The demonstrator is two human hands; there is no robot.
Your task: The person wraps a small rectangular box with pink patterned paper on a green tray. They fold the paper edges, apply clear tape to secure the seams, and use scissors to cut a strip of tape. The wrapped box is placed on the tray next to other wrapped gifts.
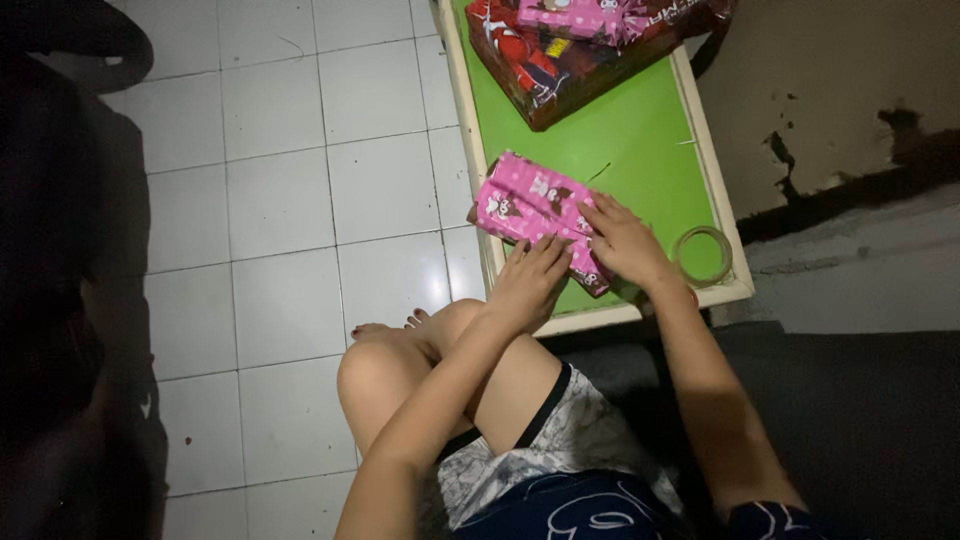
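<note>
Pink parcel (540, 220) at near edge of green table (640, 140). Left hand (530, 280) flat, fingers pressing near end; right hand (625, 240) spread over wrap. Likely light, boxy; paper glossy, slippery, tears easily. Grip by firm edges. Tape roll (703, 257) beside.

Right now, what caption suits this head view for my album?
Both hands, left hand and right hand, press a pink wrapped box on a green table.
</note>
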